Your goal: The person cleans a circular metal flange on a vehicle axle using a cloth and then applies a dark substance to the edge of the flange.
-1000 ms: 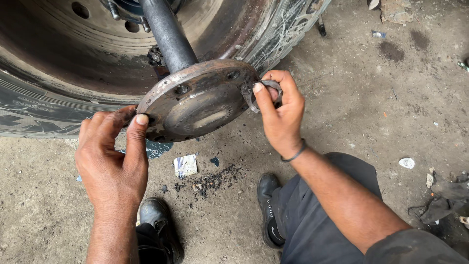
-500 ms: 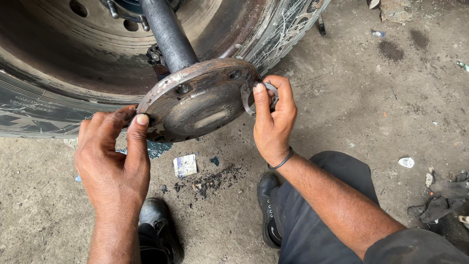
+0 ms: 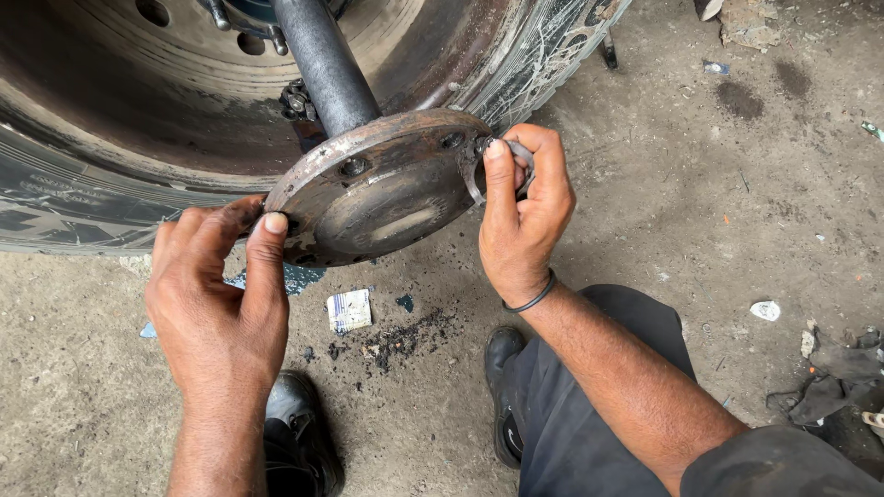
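On my head view, my left hand (image 3: 221, 294) sits at about eight o'clock from the rusty round flange (image 3: 382, 189), fingers curled and thumb pressed on its lower-left rim, gripping the edge. My right hand (image 3: 520, 216) is at three o'clock of the flange, closed around a small dark metal piece (image 3: 517, 152) that it holds against the right rim; I cannot tell just what the piece is. The flange sits on the end of a dark axle shaft (image 3: 322, 60) running up toward twelve o'clock into a large wheel (image 3: 138, 120). Below the flange, at six o'clock, a small crumpled packet (image 3: 349, 310) lies on the dirty concrete floor (image 3: 718, 212), beside black grit. My black shoes (image 3: 299, 433) show at the bottom.
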